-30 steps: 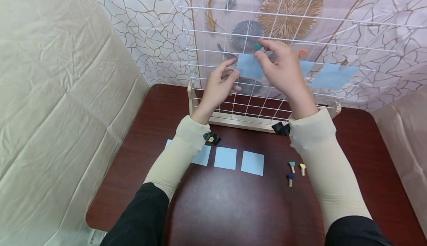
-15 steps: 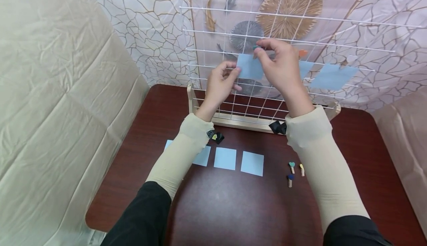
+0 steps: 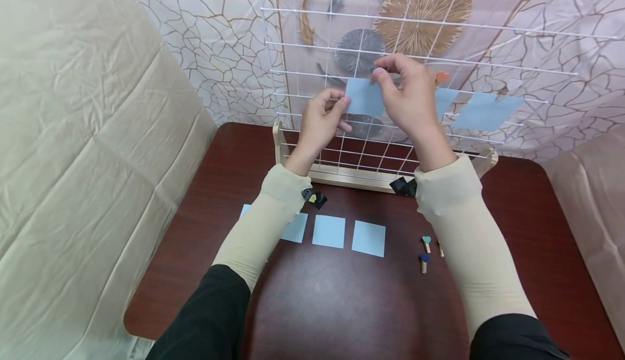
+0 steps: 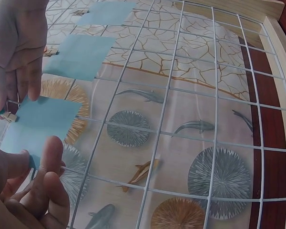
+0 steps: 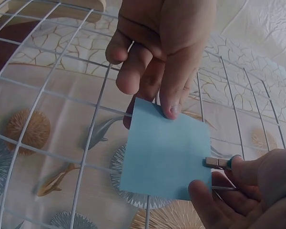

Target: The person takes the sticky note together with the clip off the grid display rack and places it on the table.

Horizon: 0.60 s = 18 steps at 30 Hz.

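A light blue square of paper (image 3: 363, 97) lies against the white wire grid, below a mini clothespin (image 5: 212, 162) with a teal heart. My right hand (image 3: 412, 94) pinches that clothespin between thumb and index finger, and its jaws sit at the paper's edge in the right wrist view. At the paper's left edge, my left hand (image 3: 317, 119) pinches it between thumb and index finger, the other fingers loosely bent. Two more blue papers hang to the right, one (image 3: 445, 101) by an orange-heart clothespin (image 3: 441, 77), the other (image 3: 488, 113) by a white-heart clothespin (image 3: 514, 84).
The grid stands in a wooden base (image 3: 351, 179) on a dark red table (image 3: 332, 306). Several blue papers (image 3: 329, 231) lie in a row, partly under the left sleeve. Green-heart (image 3: 426, 243) and blue-heart (image 3: 423, 263) clothespins lie at right; another (image 3: 441, 250) is mostly hidden.
My left index finger has bent in from a straighter pose to pinch the paper's edge. My right hand has shifted slightly left, covering more of the teal heart; its sleeve now hides the yellow-heart clothespin's top.
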{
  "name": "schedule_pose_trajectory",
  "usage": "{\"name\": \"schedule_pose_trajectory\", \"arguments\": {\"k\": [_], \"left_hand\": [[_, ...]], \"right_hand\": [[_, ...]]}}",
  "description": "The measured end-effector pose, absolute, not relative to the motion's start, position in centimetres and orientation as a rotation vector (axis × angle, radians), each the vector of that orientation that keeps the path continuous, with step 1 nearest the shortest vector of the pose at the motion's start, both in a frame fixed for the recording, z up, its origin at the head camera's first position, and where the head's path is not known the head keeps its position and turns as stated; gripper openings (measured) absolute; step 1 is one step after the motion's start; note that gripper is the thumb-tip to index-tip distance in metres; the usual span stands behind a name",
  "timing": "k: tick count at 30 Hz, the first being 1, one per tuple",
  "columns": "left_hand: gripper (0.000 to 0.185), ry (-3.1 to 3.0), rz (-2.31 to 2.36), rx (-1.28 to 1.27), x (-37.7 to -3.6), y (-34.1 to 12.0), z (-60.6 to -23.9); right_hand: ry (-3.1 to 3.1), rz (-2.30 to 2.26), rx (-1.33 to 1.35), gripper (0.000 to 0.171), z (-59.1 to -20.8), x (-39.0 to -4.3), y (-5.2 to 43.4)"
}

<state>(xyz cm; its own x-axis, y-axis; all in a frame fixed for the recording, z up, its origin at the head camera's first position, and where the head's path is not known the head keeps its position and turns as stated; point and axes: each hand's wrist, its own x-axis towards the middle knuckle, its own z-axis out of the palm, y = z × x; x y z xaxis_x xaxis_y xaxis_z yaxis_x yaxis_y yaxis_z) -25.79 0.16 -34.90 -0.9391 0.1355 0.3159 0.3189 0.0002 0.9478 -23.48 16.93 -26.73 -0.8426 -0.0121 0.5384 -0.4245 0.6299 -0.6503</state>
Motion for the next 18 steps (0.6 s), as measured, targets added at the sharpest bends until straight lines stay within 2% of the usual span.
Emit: {"name": "schedule_pose_trajectory", "arguments": {"k": [18], "left_hand": [[0.015, -2.140, -2.059, -0.476, -25.58, -0.40, -34.61]], "right_hand": [[-2.327, 1.178, 0.338, 0.021, -26.63, -22.95, 16.51]]}}
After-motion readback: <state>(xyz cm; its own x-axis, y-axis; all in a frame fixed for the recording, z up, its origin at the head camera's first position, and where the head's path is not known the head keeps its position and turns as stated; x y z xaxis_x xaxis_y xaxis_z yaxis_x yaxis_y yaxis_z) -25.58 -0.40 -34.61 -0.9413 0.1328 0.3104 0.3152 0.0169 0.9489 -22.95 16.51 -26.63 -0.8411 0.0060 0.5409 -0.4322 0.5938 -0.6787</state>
